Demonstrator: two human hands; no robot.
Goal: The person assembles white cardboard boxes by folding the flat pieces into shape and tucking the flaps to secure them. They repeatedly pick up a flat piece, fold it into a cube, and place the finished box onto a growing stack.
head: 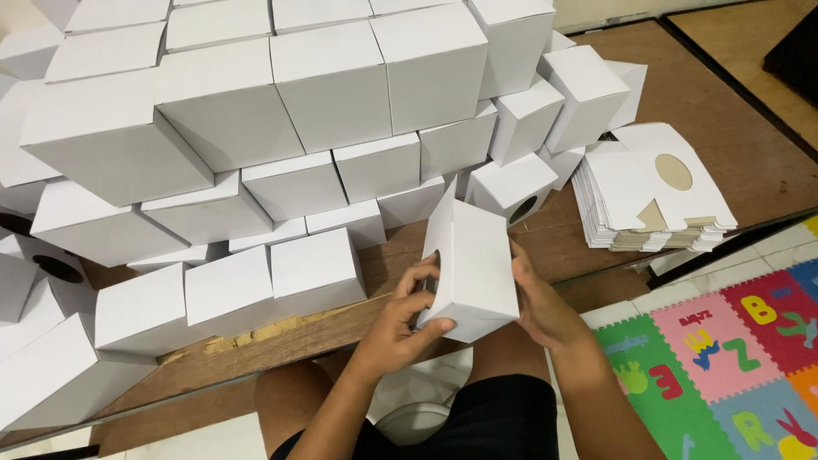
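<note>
1. Black shorts (494,417) and bare knees sit closest to the lens, with a white rounded plastic object (417,409) tucked between the legs.
2. Just above, both hands grip a white cardboard box with a round cut-out (469,268), held in the air over the near edge of the brown wooden counter (281,341).
3. Left hand (400,328) curls round the box's cut-out side, fingers hooked at the hole; right hand (541,302) lies pressed flat against the opposite panel.
4. My read: the box is mid-assembly, one top flap standing up; closing it calls for tucking that flap in squarely.
5. Stacked finished matte white boxes (281,111) fill the counter's far side.
6. Flat die-cut white blanks (656,196) sit piled near the right edge.
7. Colourful foam puzzle mat (733,358) covers the floor.
</note>
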